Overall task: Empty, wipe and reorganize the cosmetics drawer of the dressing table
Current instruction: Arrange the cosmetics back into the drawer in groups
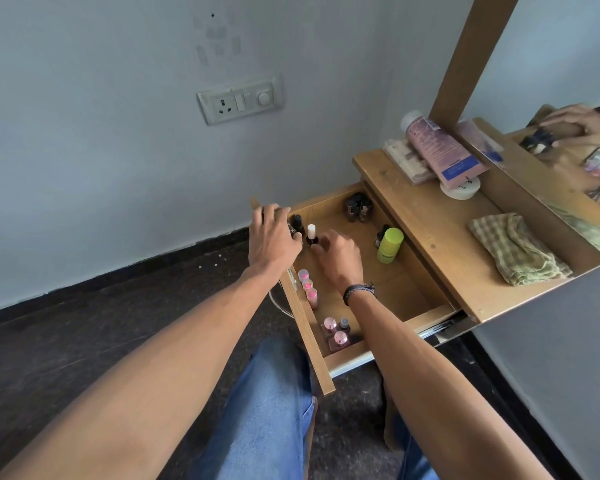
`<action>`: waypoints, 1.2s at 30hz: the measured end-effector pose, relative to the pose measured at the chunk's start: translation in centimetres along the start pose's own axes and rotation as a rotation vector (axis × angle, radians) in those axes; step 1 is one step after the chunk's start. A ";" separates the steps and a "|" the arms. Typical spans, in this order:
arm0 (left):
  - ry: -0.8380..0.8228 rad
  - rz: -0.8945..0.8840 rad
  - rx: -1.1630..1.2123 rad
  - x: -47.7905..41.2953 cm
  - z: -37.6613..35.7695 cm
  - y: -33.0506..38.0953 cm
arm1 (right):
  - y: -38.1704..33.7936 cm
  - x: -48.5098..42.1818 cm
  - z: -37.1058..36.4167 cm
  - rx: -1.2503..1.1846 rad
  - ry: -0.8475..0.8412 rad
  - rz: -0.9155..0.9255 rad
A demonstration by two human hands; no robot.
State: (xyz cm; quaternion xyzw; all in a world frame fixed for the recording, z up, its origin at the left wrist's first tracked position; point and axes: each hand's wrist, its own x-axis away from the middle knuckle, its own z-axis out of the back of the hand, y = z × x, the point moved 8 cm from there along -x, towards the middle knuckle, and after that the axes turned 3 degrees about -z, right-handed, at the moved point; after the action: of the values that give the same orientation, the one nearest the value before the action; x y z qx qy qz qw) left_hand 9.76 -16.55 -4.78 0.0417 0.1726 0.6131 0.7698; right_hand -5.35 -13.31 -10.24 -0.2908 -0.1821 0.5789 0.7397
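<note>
Hands work at the far end of the drawer (378, 282), by its front panel. The right hand (338, 252) curls beside a white-capped bottle (311, 232), and the left hand (274, 233) curls over dark bottles (297, 221); neither grip can be told. The restocking step likely calls for upright bottles, snug against the panel. The drawer's middle offers room.

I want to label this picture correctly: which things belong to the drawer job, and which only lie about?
Belong: drawer, white-capped bottle, pink-capped bottles, green bottle, dark bottles at the back, checked cloth for wiping.
Just lying about: pink tube and flat packet on the tabletop, wall switch plate.
</note>
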 end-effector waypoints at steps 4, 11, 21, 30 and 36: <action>-0.017 0.001 -0.007 0.1 0.0 0.1 | -0.5 -0.5 -1.0 0.005 -0.036 0.011; -0.036 -0.011 -0.024 0.3 0.1 0.4 | -0.8 -0.8 -2.3 -0.009 -0.057 0.014; -0.020 -0.007 -0.019 0.2 0.0 0.3 | -0.9 -1.2 -3.0 -0.046 -0.076 -0.009; -0.011 0.000 -0.024 0.1 -0.3 0.2 | -0.2 -0.8 -3.3 -0.150 -0.175 -0.045; -0.008 0.006 -0.020 0.1 -0.3 0.1 | -0.4 -0.8 -3.6 -0.141 -0.150 -0.032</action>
State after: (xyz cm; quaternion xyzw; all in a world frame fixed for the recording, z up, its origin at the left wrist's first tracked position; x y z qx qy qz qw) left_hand 9.57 -16.43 -5.05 0.0369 0.1634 0.6169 0.7690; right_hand -3.09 -14.94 -12.64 -0.2950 -0.2819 0.5729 0.7109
